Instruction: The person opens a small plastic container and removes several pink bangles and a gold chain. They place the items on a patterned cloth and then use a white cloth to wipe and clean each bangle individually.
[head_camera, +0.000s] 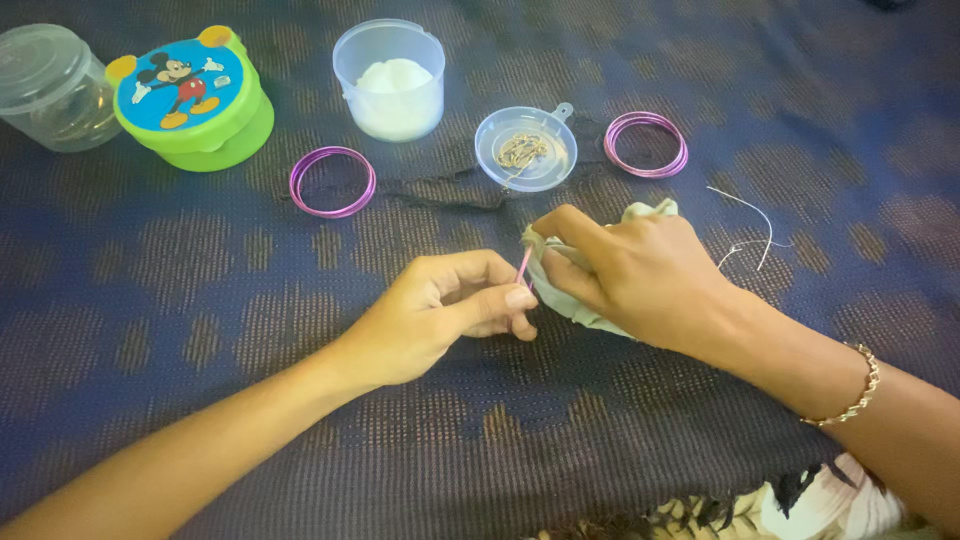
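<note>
Fingers (515, 298) of the left hand (440, 310) pinch a thin pink bangle (523, 265); the right hand (640, 280) grips a pale cloth (560, 290) around it.
Beyond the bangle lies a clear lid (527, 148) holding a chain, between two purple bangle stacks (332, 181) on dark patterned fabric (200, 300).

Dim, bluish, soft light; faint shadows, slightly blurred overall, glare on nothing.

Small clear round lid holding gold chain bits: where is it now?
Head view, upper middle: the small clear round lid sits on the dark patterned cloth, between the clear tub of white powder and the right-side purple bangle stack.
</note>
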